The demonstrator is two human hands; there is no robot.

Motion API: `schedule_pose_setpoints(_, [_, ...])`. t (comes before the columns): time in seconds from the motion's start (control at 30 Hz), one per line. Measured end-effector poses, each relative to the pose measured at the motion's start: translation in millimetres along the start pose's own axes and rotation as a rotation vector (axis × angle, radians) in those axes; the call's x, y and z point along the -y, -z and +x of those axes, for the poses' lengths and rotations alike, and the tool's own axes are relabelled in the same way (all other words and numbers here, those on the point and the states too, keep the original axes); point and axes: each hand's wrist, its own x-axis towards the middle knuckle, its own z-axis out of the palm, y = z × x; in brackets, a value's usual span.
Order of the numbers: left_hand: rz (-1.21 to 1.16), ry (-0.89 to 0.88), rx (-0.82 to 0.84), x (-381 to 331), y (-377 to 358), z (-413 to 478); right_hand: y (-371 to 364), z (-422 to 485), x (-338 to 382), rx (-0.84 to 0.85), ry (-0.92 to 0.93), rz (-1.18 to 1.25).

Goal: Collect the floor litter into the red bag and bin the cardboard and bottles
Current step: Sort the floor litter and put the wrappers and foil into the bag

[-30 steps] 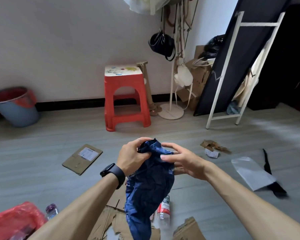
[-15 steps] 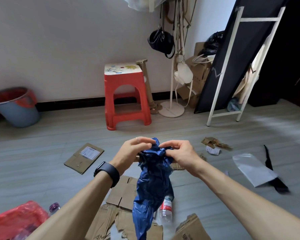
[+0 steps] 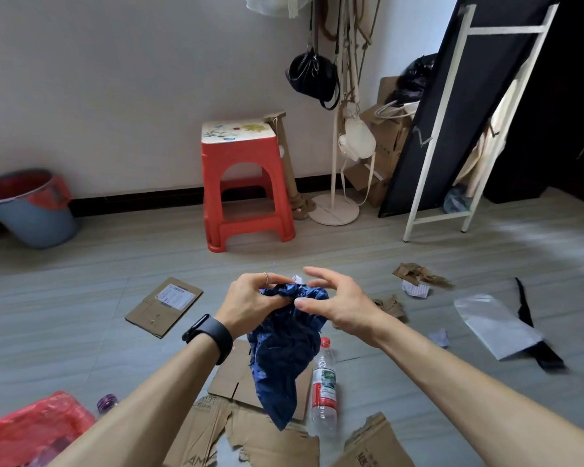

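We find the left hand (image 3: 246,303) with its grip closed on the bunched top of a crumpled blue bag (image 3: 284,352), which hangs lengthwise downward above the floor (image 3: 81,298). The right hand (image 3: 338,301), fingers spread, sits just beside it. The red bag (image 3: 31,429) lies low to the left, nearer the left hand.

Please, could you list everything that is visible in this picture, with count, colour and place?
blue bag: one, dark blue, held up at centre
red bag: one, red, floor bottom left
cardboard: several pieces, brown, scattered on floor
red-capped bottle: one, clear, floor beside cardboard
purple-capped bottle: one, colour hidden, beside red bag
plastic sleeve: one, white, floor right
bucket: one, blue with red liner, left wall
stool: one, red, by wall
left hand: one, grips blue bag's top
right hand: one, open, beside blue bag
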Motion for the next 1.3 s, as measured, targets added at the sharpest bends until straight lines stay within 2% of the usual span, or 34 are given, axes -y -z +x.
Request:
schedule_pose_setpoints(0.07, [-0.075, 0.035, -0.009, -2.4, -2.9, 0.4, -2.6, 4.8, -2.9, -0.041, 0.022, -0.009])
schedule_pose_setpoints(0.2, [-0.158, 0.064, 0.09, -12.5, -2.8, -2.2, 0.6, 6.3, 5.0, -0.195, 0.03, -0.144])
schedule_pose_setpoints(0.27, [-0.01, -0.009, 0.066, -13.3, 0.7, -3.2, 4.7, 7.0, 6.2, -0.168, -0.006, -0.126])
schedule_pose_setpoints(0.37, [0.371, -0.166, 0.046, -6.8, 5.7, -4.0, 8.0, 6.8, 7.8, -0.081, -0.03, -0.047])
schedule_pose_setpoints(0.4, [0.417, -0.19, 0.057, -4.1, 6.3, -3.6, 8.0, 6.9, 8.7, -0.057, -0.021, -0.015])
schedule_pose_setpoints(0.5, [0.313, -0.148, 0.043, -4.1, 6.0, -1.8, 9.3, 8.3, 8.0, -0.062, 0.036, 0.074])
schedule_pose_setpoints(0.6, [0.273, -0.084, -0.055, -4.1, 6.6, 0.4, 6.6, 12.3, 2.6, -0.172, 0.092, 0.063])
schedule_pose_setpoints(0.73, [0.16, -0.025, -0.129, -8.6, 2.4, -0.1, 10.9, 16.9, -1.3, -0.297, 0.01, -0.029])
schedule_pose_setpoints(0.83, [0.114, -0.007, -0.207, -12.7, -1.5, -1.0, 14.5, 16.7, -3.1, -0.304, -0.023, -0.041])
schedule_pose_setpoints(0.9, [0.126, 0.003, -0.233, -12.6, -5.5, -0.3, 8.9, 14.9, 0.0, -0.34, 0.02, 0.012])
schedule_pose_setpoints(1.0, [0.171, 0.019, -0.282, -10.6, -13.4, 3.3, -3.6, 11.1, 5.3, -0.411, 0.13, -0.096])
schedule_pose_setpoints(1.17, [0.001, 0.136, -0.275, -9.4, -12.5, 6.1, -19.8, 2.6, 9.9, -0.341, 0.283, -0.18])
schedule_pose_setpoints(1.3, [-0.305, 0.192, -0.144, -13.8, -7.2, 1.6, -24.6, -0.5, 13.6, -0.237, 0.295, -0.148])
